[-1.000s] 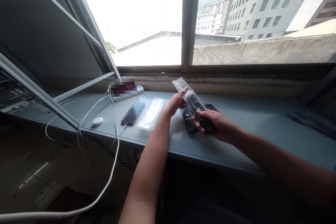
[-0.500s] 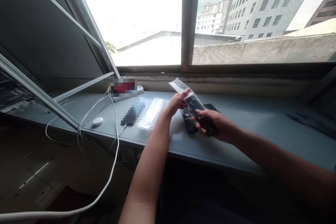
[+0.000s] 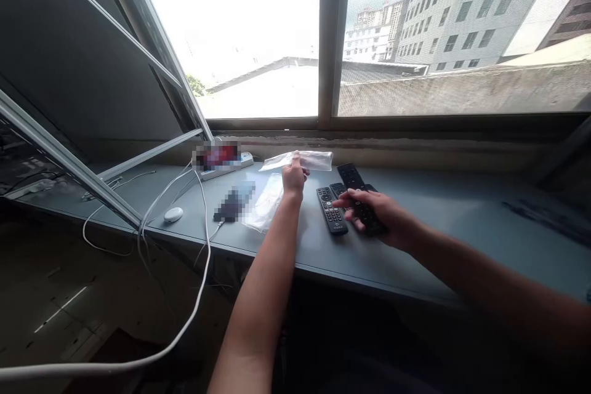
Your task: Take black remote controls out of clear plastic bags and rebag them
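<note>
Left hand (image 3: 294, 177) pinches clear bag (image 3: 314, 160), right hand (image 3: 376, 215) grips remote (image 3: 351, 177), markings unreadable.

1. The clear plastic bag (image 3: 310, 160) no longer covers the black remote control (image 3: 353, 180). A second ago the remote sat inside it; now the bag is off and empty.
2. The left hand (image 3: 294, 177) has moved away to the left and back toward the window ledge. It now pinches the bag at one end, apart from the right hand.
3. The bag, which slanted up along the remote before, now lies roughly level above the tabletop, stretching rightward from the left hand.
4. The remote is now bare in the right hand (image 3: 375, 212), which grips its near end. Its far end sticks out uncovered toward the window.
</note>
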A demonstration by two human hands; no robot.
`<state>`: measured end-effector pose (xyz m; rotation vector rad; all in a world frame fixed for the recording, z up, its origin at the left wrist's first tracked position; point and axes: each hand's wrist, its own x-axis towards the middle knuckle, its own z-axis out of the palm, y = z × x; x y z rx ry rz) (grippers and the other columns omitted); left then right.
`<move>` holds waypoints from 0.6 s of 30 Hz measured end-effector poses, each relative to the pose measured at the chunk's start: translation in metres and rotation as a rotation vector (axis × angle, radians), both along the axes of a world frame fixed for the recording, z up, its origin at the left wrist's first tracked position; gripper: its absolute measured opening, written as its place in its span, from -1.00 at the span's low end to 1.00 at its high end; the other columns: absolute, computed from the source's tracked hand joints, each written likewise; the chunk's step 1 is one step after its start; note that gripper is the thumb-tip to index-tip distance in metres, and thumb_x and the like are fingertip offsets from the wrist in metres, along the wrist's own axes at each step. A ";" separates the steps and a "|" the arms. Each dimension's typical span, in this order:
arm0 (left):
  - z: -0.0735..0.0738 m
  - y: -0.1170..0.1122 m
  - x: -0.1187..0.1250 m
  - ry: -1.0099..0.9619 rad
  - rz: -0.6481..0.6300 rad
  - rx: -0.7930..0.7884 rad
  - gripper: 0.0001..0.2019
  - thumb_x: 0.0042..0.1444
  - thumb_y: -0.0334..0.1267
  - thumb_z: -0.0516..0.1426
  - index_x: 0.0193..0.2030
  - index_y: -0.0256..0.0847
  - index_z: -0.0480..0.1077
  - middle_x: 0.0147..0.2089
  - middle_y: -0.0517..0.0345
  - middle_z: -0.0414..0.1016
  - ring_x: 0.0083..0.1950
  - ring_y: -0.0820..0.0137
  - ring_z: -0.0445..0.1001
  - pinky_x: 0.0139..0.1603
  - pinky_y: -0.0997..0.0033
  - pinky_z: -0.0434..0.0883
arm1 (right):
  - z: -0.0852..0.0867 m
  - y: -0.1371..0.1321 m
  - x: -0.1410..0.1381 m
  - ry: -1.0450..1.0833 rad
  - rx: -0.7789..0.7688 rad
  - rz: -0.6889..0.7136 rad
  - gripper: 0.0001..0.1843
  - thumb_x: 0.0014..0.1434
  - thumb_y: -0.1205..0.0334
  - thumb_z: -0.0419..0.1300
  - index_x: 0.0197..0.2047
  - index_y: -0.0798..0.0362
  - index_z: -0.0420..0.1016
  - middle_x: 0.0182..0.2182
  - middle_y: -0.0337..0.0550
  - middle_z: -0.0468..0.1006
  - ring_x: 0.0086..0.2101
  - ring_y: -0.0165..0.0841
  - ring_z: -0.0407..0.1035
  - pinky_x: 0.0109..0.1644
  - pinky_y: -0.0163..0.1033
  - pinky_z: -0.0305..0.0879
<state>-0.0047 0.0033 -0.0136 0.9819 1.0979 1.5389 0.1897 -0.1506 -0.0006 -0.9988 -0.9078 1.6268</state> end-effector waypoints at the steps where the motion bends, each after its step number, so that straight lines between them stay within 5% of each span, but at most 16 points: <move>1: 0.000 -0.001 -0.001 -0.002 0.000 -0.011 -0.48 0.41 0.26 0.24 -0.33 -0.16 0.39 -0.52 0.25 0.37 -0.50 0.50 0.33 -0.49 0.52 0.17 | 0.001 0.000 0.000 0.023 0.008 -0.034 -0.82 0.55 0.26 0.25 -0.06 0.12 0.68 0.12 0.25 0.78 -0.24 -0.23 0.73 -0.54 -0.38 0.50; 5: -0.001 -0.006 0.004 0.027 -0.148 0.017 -0.52 0.42 0.20 0.26 -0.28 -0.21 0.50 -0.43 0.16 0.48 -0.44 0.49 0.40 -0.48 0.51 0.18 | 0.004 0.000 -0.001 0.104 0.047 -0.083 -0.83 0.50 0.27 0.32 0.10 0.02 0.69 0.39 0.11 0.62 0.14 0.00 0.71 -0.55 -0.36 0.51; 13: -0.008 -0.019 0.015 0.111 -0.595 0.077 -0.45 0.34 0.31 0.32 -0.15 -0.24 0.65 -0.28 0.05 0.62 -0.34 0.42 0.49 -0.41 0.49 0.29 | 0.002 -0.002 -0.001 0.085 0.052 -0.044 -0.79 0.43 0.25 0.42 0.11 -0.01 0.74 0.43 0.03 0.58 0.17 0.05 0.69 -0.53 -0.36 0.53; 18: -0.007 -0.015 0.012 0.019 -0.508 0.030 -0.50 0.31 0.21 0.39 -0.31 -0.25 0.57 -0.34 0.07 0.55 -0.38 0.44 0.45 -0.47 0.48 0.25 | 0.002 -0.001 -0.003 0.031 0.051 -0.089 -0.80 0.36 0.26 0.47 0.05 -0.04 0.77 0.34 0.01 0.65 0.14 0.04 0.70 -0.56 -0.36 0.54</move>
